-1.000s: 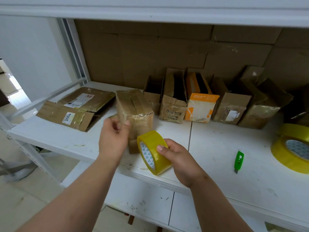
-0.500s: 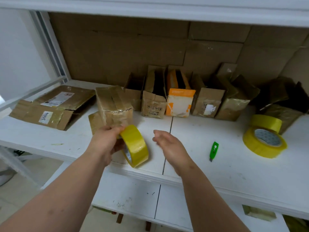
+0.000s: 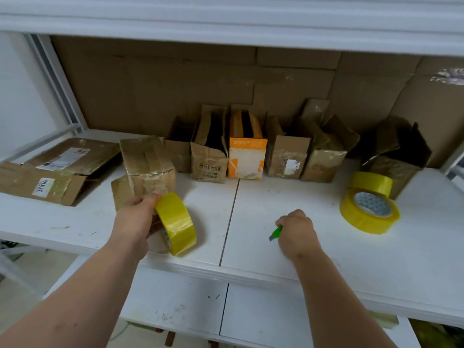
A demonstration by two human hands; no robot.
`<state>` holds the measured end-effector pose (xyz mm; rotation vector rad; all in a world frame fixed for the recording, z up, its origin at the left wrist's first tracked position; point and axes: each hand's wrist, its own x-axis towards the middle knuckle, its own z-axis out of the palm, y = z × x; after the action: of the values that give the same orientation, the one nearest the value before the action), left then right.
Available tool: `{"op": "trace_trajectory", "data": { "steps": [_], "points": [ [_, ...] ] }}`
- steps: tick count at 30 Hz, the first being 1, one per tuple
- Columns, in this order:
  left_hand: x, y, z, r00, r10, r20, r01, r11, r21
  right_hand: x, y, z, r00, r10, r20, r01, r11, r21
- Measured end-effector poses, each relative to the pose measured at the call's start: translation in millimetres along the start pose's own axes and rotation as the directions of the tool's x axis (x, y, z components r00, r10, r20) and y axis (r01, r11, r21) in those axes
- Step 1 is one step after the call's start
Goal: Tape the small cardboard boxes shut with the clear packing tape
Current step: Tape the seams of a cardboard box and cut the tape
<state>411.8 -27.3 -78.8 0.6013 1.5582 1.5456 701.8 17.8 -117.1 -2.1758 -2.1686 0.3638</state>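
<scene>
the shelf (image 3: 326, 247) is a white board under a second white shelf, backed with brown cardboard, and a row of open boxes (image 3: 251, 151) stands along that back, well beyond both hands. the taped box (image 3: 147, 167) stands just beyond the left hand (image 3: 133, 222), nearly touching its fingertips, with a loose flap beside it. flat cartons (image 3: 50, 172) lie further left. two spare rolls (image 3: 369, 207) sit well to the right of the right hand (image 3: 297, 232).

the left grip is wrapped round the tape (image 3: 175, 222), a yellow-tinted roll stood on edge on the shelf, its axis running roughly left-right across the view. the right grip is curled down over the cutter (image 3: 276, 232), a small green knife whose tip pokes out toward the left; it looks held, though the fingers hide the contact.

what the coming move turns on: the cutter lies to the right of the tape, apart from it, while the box is straight ahead of the left hand. so the left hand is the nearer to the box, and the right would need to bring the blade leftward to any tape strand. no strand shows clearly between roll and box.
</scene>
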Motion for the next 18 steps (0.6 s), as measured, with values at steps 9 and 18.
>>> {"op": "trace_trajectory", "data": {
  "steps": [9, 18],
  "points": [
    [-15, 0, -5, 0.997, 0.019, 0.069, -0.018, 1.0, -0.015, -1, -52, 2, 0.981, -0.127, -0.148, 0.125, 0.992, -0.019],
    [11, -7, -19, 0.988, -0.068, 0.138, 0.07, 0.998, -0.01, 19, -146, -36, 0.87, -0.413, -0.27, 0.493, 0.75, 0.441]
  ]
}}
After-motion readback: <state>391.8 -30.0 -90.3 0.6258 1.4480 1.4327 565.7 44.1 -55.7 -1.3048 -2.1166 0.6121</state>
